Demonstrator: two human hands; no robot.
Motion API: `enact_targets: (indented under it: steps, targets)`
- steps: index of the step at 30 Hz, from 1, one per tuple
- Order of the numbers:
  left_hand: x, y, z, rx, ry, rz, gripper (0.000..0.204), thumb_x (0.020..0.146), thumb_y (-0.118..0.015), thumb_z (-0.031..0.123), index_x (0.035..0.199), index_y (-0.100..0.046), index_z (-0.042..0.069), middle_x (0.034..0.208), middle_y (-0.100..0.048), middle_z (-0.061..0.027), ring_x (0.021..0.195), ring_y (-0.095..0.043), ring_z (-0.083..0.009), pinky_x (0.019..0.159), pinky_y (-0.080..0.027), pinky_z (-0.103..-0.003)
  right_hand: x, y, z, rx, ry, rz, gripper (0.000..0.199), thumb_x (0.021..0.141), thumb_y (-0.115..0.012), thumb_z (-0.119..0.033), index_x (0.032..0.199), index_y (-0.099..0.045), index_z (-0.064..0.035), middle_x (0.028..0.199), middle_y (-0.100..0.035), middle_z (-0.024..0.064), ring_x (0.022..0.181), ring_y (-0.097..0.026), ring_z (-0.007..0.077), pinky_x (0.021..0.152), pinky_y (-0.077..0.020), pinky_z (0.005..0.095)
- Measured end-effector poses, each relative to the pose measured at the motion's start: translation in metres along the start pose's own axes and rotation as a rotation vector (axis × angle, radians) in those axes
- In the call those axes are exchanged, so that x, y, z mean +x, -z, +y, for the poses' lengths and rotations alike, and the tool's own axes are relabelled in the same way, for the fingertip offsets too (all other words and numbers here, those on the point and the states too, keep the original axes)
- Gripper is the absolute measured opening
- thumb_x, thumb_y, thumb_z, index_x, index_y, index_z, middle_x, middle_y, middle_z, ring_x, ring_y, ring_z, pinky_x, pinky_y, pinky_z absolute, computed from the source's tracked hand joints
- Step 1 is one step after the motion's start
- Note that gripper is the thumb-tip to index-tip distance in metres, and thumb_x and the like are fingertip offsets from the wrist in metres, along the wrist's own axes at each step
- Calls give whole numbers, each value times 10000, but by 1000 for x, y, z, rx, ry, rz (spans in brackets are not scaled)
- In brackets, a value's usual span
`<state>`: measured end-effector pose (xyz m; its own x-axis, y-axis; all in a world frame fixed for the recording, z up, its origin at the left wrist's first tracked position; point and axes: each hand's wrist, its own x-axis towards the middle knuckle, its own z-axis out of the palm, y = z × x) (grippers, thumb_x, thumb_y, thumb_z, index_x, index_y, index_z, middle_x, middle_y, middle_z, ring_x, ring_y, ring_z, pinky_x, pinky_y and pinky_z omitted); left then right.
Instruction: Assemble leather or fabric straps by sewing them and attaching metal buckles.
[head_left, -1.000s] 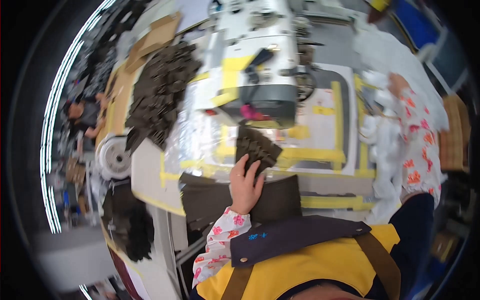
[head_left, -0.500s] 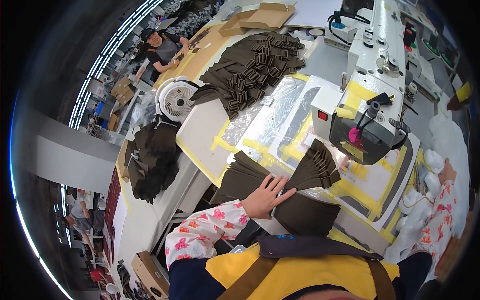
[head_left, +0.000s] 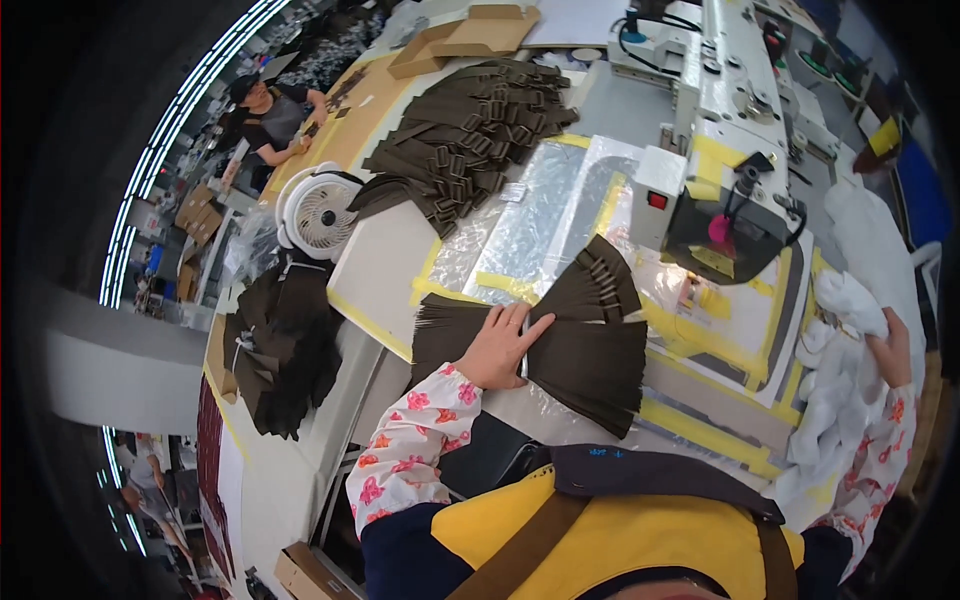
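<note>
My left hand lies flat, fingers spread, on a fanned stack of dark brown fabric strips at the near edge of the sewing table. A second fan of the same strips with small buckles spreads up toward the machine. My right hand is far to the right, its fingers closed in a bunched white cloth beside the table. Both sleeves are white with a red flower print.
A white and yellow-taped sewing machine stands behind the strips. A large heap of dark buckled straps lies at the back left. A white fan, dark fabric piles, cardboard boxes and a seated person are to the left.
The view has swung left and down. My left hand went from holding up a bunch of strips by the machine to lying flat on the stack near the table edge.
</note>
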<state>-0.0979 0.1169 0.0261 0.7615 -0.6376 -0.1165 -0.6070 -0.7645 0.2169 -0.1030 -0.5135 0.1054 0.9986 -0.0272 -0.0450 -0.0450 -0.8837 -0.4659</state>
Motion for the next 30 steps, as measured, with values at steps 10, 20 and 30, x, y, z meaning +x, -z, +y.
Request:
enact_targets:
  steps: [10,20,30]
  targets:
    - [52,-15,134,-610,-261,266,393,738,-662,94,1103,-543,10,1108,-542,-164,1007,-533,-318,832,-445,-342,-100,-220,-105,1412,-508,-338,535,803,-599,-201,1263,-381,-34,1051,-554,75,876,-552,143,753,-451,269]
    - [147,-56,214,-532,-407,255,374,753,-649,129,1091,-540,15,1080,-536,-170,1016,-496,-345,874,-404,-384,-137,-233,-99,1468,-262,-313,510,835,-431,-134,1321,-338,-12,1176,-497,59,997,-493,110,849,-394,239]
    - [151,-64,234,-326,-409,-53,157,772,-632,85,905,-597,8,828,-578,-97,827,-534,-235,773,-404,-326,-142,-270,-99,1235,-90,206,421,780,-518,-178,1124,-478,61,972,-592,205,878,-583,275,757,-448,331]
